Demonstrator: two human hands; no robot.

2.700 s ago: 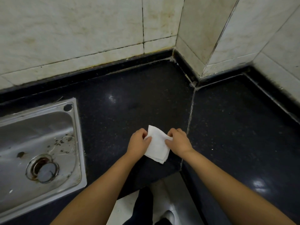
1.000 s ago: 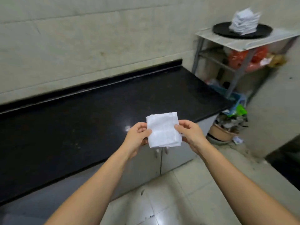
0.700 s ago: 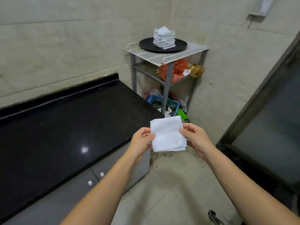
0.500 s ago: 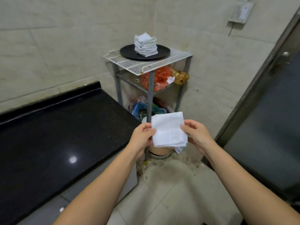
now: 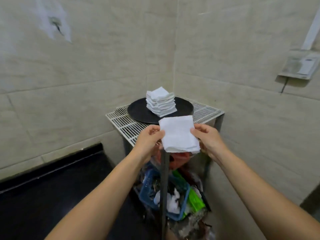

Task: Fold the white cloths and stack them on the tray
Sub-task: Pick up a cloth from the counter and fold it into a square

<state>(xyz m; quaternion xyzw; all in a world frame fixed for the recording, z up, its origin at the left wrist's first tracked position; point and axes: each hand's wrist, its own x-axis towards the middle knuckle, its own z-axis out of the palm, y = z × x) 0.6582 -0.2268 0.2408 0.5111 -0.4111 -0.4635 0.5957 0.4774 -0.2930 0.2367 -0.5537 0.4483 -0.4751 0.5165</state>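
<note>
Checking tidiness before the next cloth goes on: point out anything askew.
The stack of folded white cloths on the black tray is uneven: layers jut out at differing angles, and it sits right of the tray's centre.

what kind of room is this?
Probably a small home kitchen or utility corner: tiled walls, a black stone counter, and a wire rack holding a tray above cluttered bins.

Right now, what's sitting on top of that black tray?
A stack of folded white cloths sits on the black tray. The held cloth covers the tray's near edge, so that part is hidden.
</note>
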